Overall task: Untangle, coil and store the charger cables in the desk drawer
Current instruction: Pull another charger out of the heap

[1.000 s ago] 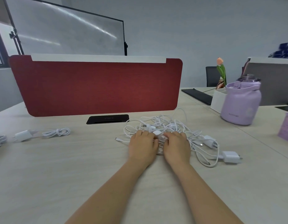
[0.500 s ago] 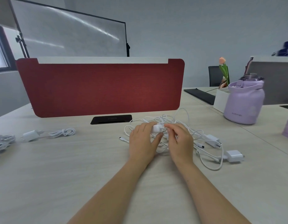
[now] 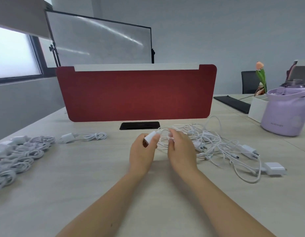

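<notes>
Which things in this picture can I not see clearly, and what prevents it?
Head view only:
- Coiled cables: cut off by the left edge, so uncountable.
- Tangle: strands cross; no single cable traceable.
- Right hand: fingers blurred; grip on a strand unclear.
- Purple bottle: cut by the right edge.
- Desk drawer: out of frame.

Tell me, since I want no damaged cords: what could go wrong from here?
1. The left hand grips a charger and the right hand pinches its cable, which runs into the tangle; a hard pull could tighten knots.
2. The loose charger at the right could be dragged along and snag.
</notes>
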Demonstrator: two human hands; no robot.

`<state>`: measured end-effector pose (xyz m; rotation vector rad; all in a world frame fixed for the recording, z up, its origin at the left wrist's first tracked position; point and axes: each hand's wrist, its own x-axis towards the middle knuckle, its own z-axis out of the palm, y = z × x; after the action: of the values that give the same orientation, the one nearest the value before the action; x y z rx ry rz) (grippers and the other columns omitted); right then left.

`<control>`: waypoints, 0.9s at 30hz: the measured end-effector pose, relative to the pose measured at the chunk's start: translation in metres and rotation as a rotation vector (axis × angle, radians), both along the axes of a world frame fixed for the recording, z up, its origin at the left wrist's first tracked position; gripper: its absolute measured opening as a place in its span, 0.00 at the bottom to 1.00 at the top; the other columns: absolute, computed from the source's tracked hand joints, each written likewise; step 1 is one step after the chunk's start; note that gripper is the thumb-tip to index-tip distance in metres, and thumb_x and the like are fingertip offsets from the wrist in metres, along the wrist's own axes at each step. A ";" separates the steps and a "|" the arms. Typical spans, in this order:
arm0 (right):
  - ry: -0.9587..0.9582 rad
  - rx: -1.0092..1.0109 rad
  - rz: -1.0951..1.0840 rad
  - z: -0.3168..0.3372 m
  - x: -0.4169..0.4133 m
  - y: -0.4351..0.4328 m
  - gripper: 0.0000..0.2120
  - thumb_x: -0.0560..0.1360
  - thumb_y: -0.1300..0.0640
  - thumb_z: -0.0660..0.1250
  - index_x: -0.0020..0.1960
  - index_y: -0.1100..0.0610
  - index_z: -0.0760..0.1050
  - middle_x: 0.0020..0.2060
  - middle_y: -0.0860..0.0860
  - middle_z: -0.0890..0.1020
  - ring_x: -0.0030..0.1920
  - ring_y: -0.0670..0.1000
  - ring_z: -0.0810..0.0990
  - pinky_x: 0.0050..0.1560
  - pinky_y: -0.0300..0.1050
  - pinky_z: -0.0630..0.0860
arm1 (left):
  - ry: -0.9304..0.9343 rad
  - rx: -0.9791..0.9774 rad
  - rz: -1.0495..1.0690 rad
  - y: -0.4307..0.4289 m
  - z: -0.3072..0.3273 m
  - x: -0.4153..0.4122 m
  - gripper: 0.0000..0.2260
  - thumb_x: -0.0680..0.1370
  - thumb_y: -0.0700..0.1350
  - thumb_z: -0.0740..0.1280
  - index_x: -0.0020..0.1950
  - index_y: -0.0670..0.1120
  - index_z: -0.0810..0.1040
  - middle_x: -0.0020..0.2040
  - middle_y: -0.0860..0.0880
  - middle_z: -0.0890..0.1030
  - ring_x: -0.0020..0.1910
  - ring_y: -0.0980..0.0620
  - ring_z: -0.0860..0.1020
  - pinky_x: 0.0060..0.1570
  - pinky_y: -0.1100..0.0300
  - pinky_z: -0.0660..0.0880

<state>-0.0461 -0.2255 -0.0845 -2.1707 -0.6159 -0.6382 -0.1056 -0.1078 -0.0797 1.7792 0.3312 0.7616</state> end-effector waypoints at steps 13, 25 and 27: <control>0.050 0.119 0.324 -0.018 0.006 0.033 0.13 0.80 0.63 0.60 0.59 0.50 0.75 0.47 0.45 0.83 0.50 0.43 0.81 0.54 0.48 0.77 | 0.300 -0.116 -0.363 0.047 0.008 -0.017 0.16 0.83 0.51 0.60 0.42 0.44 0.79 0.34 0.46 0.79 0.29 0.49 0.77 0.29 0.61 0.74; 0.021 -0.314 0.162 -0.017 0.009 0.044 0.11 0.84 0.48 0.53 0.51 0.52 0.71 0.39 0.49 0.80 0.40 0.56 0.77 0.38 0.49 0.68 | 0.018 -0.800 -0.187 0.048 0.011 -0.006 0.11 0.78 0.38 0.57 0.35 0.45 0.67 0.27 0.47 0.72 0.23 0.50 0.72 0.25 0.64 0.68; 0.051 -0.387 0.111 -0.017 0.012 0.042 0.14 0.84 0.47 0.51 0.47 0.53 0.69 0.38 0.50 0.79 0.40 0.56 0.77 0.37 0.48 0.68 | -0.141 -0.957 -0.105 0.058 0.012 -0.007 0.11 0.77 0.37 0.56 0.35 0.46 0.65 0.26 0.49 0.71 0.22 0.51 0.71 0.24 0.66 0.67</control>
<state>-0.0346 -0.1831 -0.1014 -2.4779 -0.8847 -0.4279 -0.1124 -0.0495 -0.0676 0.8296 0.4123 0.5109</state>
